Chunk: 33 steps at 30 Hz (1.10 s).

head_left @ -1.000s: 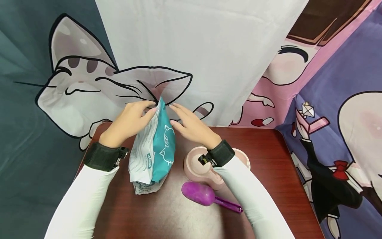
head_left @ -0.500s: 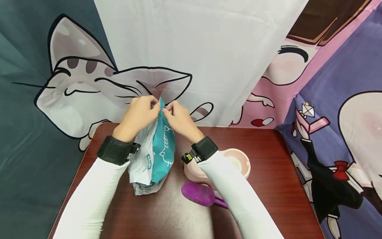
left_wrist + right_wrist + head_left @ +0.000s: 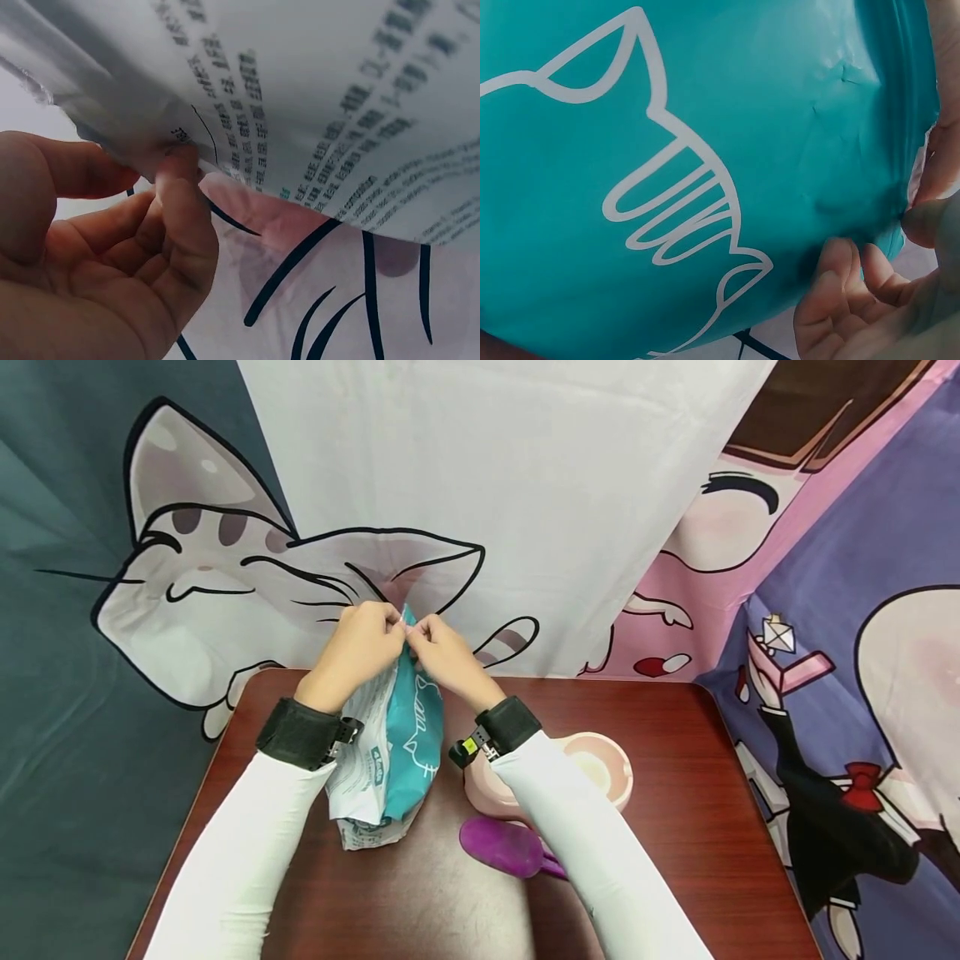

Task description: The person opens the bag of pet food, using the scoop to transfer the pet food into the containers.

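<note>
Currently my left hand (image 3: 362, 645) and right hand (image 3: 446, 656) pinch the bag (image 3: 412, 752) at its far end, perhaps unopened, while bowl (image 3: 617, 770) and scoop (image 3: 504, 846) lie unused on the right.

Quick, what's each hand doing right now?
Left hand: closed, pinching the top edge of the teal-and-white glossy plastic bag.
Right hand: closed, pinching the same bag's top edge.

One bag (image 3: 401, 752), one scoop (image 3: 501, 847), one bowl (image 3: 618, 762), two wristbands (image 3: 296, 732) (image 3: 510, 724), one table (image 3: 660, 860)
</note>
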{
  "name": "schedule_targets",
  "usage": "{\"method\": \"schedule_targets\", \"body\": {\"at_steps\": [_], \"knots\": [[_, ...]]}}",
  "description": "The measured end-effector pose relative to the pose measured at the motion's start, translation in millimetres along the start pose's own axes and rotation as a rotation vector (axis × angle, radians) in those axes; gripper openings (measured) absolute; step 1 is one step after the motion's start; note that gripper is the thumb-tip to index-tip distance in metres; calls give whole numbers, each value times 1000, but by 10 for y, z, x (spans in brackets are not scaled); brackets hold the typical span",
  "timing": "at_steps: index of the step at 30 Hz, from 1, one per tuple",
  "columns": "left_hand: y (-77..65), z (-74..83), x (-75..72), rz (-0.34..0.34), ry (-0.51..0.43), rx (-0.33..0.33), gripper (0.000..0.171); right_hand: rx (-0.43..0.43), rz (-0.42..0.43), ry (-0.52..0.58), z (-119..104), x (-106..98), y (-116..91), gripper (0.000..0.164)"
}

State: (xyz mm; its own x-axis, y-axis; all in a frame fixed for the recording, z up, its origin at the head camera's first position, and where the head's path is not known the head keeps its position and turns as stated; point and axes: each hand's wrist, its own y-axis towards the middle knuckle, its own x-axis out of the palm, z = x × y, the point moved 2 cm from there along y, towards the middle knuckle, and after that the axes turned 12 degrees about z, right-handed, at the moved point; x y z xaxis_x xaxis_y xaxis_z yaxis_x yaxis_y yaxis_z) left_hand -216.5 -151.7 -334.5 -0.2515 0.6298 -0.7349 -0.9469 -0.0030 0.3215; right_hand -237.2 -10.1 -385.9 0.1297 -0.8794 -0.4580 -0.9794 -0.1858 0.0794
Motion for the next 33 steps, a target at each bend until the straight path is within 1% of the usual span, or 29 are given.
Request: {"method": "schedule_targets", "body": {"at_steps": [4, 7, 13, 19, 25, 30, 33], "knots": [[-3, 3, 11, 13, -14, -1, 29, 38, -52, 82, 30, 3, 22, 34], [-3, 0, 3, 17, -13, 7, 29, 41, -80, 119, 40, 10, 32, 33], [1, -12, -5, 10, -10, 3, 26, 43, -81, 116, 39, 21, 48, 31], [-6, -13, -6, 20, -15, 4, 23, 60, -87, 113, 22, 37, 70, 37], [-2, -23, 7, 27, -22, -1, 24, 77, -115, 156, 26, 53, 101, 39], [-2, -20, 16, 17, -24, -22, 24, 98, -120, 195, 18, 42, 99, 37], [-6, -23, 13, 10, -21, -31, 24, 106, -113, 196, 2, 49, 92, 38]]}}
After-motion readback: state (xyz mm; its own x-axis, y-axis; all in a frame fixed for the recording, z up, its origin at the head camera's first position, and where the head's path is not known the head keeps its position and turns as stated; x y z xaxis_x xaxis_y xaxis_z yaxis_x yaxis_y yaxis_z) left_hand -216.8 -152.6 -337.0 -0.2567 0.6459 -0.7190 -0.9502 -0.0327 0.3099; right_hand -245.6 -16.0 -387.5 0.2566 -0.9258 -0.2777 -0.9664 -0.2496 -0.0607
